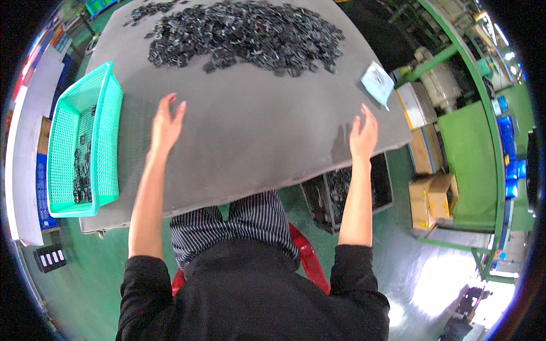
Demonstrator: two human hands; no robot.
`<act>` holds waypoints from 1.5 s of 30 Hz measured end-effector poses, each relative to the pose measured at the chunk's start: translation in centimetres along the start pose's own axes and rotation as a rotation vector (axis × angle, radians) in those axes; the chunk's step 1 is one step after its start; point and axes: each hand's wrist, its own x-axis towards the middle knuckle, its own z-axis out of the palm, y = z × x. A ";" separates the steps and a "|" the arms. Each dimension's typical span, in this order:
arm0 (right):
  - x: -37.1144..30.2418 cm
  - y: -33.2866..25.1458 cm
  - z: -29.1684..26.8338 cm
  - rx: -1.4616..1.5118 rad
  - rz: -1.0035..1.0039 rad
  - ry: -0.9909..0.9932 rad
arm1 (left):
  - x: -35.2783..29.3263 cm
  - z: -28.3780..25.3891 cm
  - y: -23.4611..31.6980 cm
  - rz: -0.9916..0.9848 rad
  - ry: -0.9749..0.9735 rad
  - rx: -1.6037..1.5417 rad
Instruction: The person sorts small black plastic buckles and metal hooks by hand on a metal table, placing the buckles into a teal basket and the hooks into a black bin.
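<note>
My left hand (166, 126) is raised over the grey-covered table (244, 136), fingers apart and nothing in them. Close to its left stands a turquoise mesh basket (109, 142) with some small black parts (83, 176) inside. My right hand (363, 135) hovers over the table's right side, likewise holding nothing, its fingers spread. Just beyond it lies a light blue packet or cloth (377, 84) with something small and dark on top. Across the far part of the table spreads a large heap of small black parts (244, 34); their exact kind is too small to tell.
Below the table's right front edge, a dark crate (326, 199) holds more small dark pieces. Cardboard boxes (427, 203) and a green-framed bench (469, 136) stand to the right. I sit on a red seat (310, 256). A small black box (50, 258) rests on the green floor at left.
</note>
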 end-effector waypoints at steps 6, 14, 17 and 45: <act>10.3 -0.3 13.8 -0.207 0.074 -0.214 | 9.2 8.9 -2.5 0.055 0.009 0.186; 11.4 -13.9 21.9 0.169 -0.154 -0.207 | 14.9 15.8 1.8 0.156 -0.067 0.114; 10.1 -16.5 23.6 0.165 -0.236 -0.218 | 14.6 17.0 3.1 0.170 -0.002 -0.148; 3.5 -18.3 10.5 -0.139 -0.138 -0.290 | -0.2 -2.1 -1.7 0.146 0.176 0.118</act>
